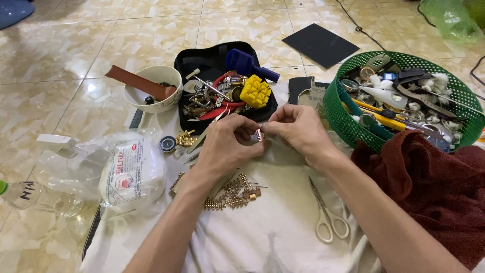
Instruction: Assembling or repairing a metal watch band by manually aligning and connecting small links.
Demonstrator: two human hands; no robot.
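Left hand [225, 144]: we pinch one end of a small metal link piece [259, 134], fingers closed on it.
Right hand [298, 129]: we pinch its other end.
Link piece: held above the white cloth [262, 237], before the black tool case [202, 60].
Nearby: gold links [230, 194], scissors [328, 217], green basket [343, 121].

One bowl [151, 86], one green basket [337, 114], one scissors [328, 217], two hands [260, 134].

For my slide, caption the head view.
Both hands pinch a small metal link above a white cloth, scissors nearby.
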